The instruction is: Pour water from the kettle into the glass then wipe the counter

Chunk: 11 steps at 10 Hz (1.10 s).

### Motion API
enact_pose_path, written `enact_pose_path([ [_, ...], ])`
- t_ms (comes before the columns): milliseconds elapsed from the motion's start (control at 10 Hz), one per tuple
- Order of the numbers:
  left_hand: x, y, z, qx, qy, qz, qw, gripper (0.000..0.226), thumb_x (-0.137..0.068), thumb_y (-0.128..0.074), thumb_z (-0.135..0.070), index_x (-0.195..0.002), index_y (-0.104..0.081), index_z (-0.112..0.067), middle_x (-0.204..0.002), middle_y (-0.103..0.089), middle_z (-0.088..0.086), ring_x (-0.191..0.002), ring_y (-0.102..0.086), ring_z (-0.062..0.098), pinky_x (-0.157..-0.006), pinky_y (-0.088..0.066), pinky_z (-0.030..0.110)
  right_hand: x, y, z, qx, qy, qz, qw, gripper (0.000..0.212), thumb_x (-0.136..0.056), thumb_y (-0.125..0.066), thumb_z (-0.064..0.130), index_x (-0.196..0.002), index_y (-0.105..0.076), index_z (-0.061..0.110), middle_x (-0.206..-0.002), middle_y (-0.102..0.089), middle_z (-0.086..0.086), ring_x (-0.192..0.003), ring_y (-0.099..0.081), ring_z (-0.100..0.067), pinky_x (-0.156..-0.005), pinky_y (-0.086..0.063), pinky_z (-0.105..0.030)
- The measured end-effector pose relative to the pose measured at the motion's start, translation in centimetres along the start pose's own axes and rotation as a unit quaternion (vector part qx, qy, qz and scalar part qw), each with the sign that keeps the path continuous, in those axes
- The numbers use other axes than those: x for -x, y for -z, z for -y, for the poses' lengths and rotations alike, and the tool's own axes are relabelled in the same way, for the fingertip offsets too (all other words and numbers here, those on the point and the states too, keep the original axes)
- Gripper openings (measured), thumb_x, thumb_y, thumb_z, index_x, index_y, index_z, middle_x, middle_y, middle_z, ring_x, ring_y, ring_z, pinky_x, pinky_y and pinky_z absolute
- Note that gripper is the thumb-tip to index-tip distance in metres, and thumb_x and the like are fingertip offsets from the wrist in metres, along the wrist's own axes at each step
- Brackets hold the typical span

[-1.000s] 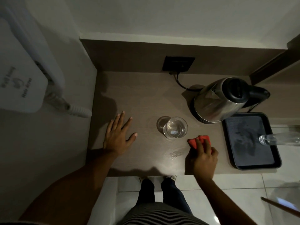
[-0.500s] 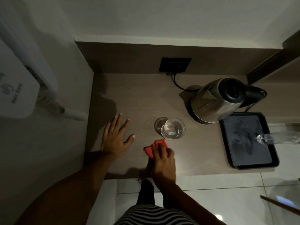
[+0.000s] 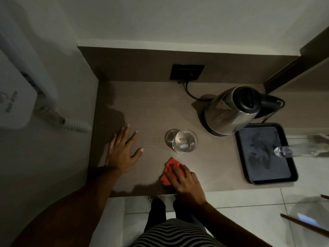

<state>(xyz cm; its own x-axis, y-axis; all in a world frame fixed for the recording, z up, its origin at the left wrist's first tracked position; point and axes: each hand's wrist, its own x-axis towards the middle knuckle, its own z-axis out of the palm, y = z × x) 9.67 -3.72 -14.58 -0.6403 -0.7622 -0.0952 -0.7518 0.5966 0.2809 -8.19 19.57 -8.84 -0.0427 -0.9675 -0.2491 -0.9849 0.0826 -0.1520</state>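
A clear glass (image 3: 185, 141) holding water stands at the middle of the brown counter (image 3: 151, 107). The steel kettle (image 3: 231, 111) with a black lid sits on its base at the back right, corded to the wall socket. My right hand (image 3: 185, 182) presses a red cloth (image 3: 170, 171) flat on the counter just in front of the glass, near the front edge. My left hand (image 3: 122, 154) lies flat on the counter to the left, fingers spread, holding nothing.
A black tray (image 3: 292, 179) sits at the right end of the counter, with a clear plastic bottle (image 3: 288, 151) lying over its right rim. A black socket (image 3: 187, 71) is on the back panel. A white wall-mounted hair dryer (image 3: 21, 97) hangs at the left.
My right hand slid the red cloth leftward along the counter's front, from right of the glass to just in front of it. My left hand has stayed flat in place.
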Motion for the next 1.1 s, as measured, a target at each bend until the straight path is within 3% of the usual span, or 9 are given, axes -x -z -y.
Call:
enact_pose_path([
  [100,0.0,0.1,0.0,-0.001,0.005,0.004,1.0,0.077,-0.088,-0.034,-0.071,-0.154,-0.026,-0.034,-0.169,-0.011,-0.001,-0.155,-0.009,0.018,-0.122,-0.015,0.046,2.0,0.5,-3.7,0.036,-0.021,-0.009,0.999,0.055,-0.079,-0.054,0.028,-0.134,-0.056,0.018,-0.132,-0.062,-0.015,-0.107,-0.064,-0.039,-0.07,-0.057,-0.042],
  [200,0.0,0.2,0.1,0.005,0.003,0.001,1.0,0.076,-0.087,-0.035,-0.071,-0.154,-0.027,-0.034,-0.168,-0.014,0.0,-0.155,-0.012,0.019,-0.122,-0.016,0.047,2.4,1.9,-8.0,0.026,-0.106,0.025,0.994,0.064,-0.075,-0.076,0.028,-0.134,-0.055,0.016,-0.134,-0.059,-0.021,-0.11,-0.06,-0.045,-0.072,-0.057,-0.05],
  [300,0.0,0.0,0.1,-0.002,0.004,0.009,1.0,0.076,-0.088,-0.034,-0.071,-0.154,-0.028,-0.034,-0.168,-0.013,0.0,-0.155,-0.011,0.02,-0.122,-0.016,0.046,2.2,3.5,-11.9,0.015,-0.152,0.078,0.985,0.069,-0.087,-0.067,0.03,-0.149,-0.038,0.023,-0.155,-0.035,-0.017,-0.131,-0.04,-0.045,-0.097,-0.047,-0.057],
  [400,0.0,0.0,-0.1,0.003,0.001,0.008,1.0,0.075,-0.088,-0.034,-0.07,-0.154,-0.026,-0.035,-0.169,-0.011,0.0,-0.155,-0.011,0.019,-0.122,-0.015,0.047,2.9,4.6,-14.5,-0.047,-0.207,0.045,0.976,0.083,-0.081,-0.074,0.018,-0.152,-0.031,0.027,-0.159,-0.027,-0.013,-0.137,-0.03,-0.043,-0.109,-0.038,-0.057],
  [600,0.0,0.3,-0.5,-0.04,-0.001,0.013,0.999,0.075,-0.09,-0.028,-0.069,-0.154,-0.028,-0.03,-0.167,-0.016,0.007,-0.153,-0.018,0.027,-0.121,-0.018,0.05,6.8,5.3,-20.8,-0.112,-0.385,-0.079,0.913,0.078,-0.074,-0.069,-0.002,-0.145,-0.043,0.017,-0.153,-0.037,-0.021,-0.13,-0.036,-0.053,-0.098,-0.039,-0.072],
  [700,0.1,0.2,-0.7,-0.049,0.002,0.017,0.999,0.076,-0.089,-0.027,-0.069,-0.155,-0.026,-0.03,-0.167,-0.016,0.007,-0.154,-0.017,0.027,-0.122,-0.017,0.049,9.0,3.6,-22.0,-0.117,-0.426,-0.061,0.895,0.063,-0.086,-0.06,0.02,-0.146,-0.041,0.02,-0.157,-0.033,-0.015,-0.135,-0.035,-0.048,-0.099,-0.034,-0.072],
  [800,-0.2,0.1,-0.6,-0.049,0.007,0.023,0.999,0.076,-0.089,-0.029,-0.068,-0.154,-0.028,-0.03,-0.166,-0.022,0.008,-0.153,-0.02,0.028,-0.121,-0.018,0.049,10.1,1.5,-22.0,-0.126,-0.434,-0.044,0.891,0.067,-0.091,-0.025,0.052,-0.153,-0.028,0.024,-0.164,-0.019,-0.009,-0.149,-0.016,-0.032,-0.109,-0.022,-0.062],
  [900,-0.1,-0.1,-0.6,-0.053,0.01,0.025,0.998,0.075,-0.089,-0.031,-0.067,-0.155,-0.026,-0.031,-0.166,-0.021,0.006,-0.153,-0.019,0.027,-0.121,-0.019,0.049,10.0,0.3,-22.4,-0.137,-0.437,-0.031,0.889,0.081,-0.086,-0.011,0.068,-0.156,-0.011,0.028,-0.166,-0.001,-0.003,-0.151,0.0,-0.026,-0.115,-0.011,-0.06],
  [1100,-0.3,0.8,-1.1,-0.047,0.013,0.073,0.996,0.078,-0.09,-0.025,-0.068,-0.157,-0.017,-0.03,-0.168,-0.007,0.009,-0.155,-0.005,0.027,-0.124,-0.009,0.049,9.2,1.6,-22.8,-0.156,-0.454,0.028,0.877,0.091,-0.079,-0.013,0.075,-0.156,0.003,0.029,-0.165,0.016,-0.001,-0.15,0.012,-0.023,-0.118,-0.002,-0.06],
])
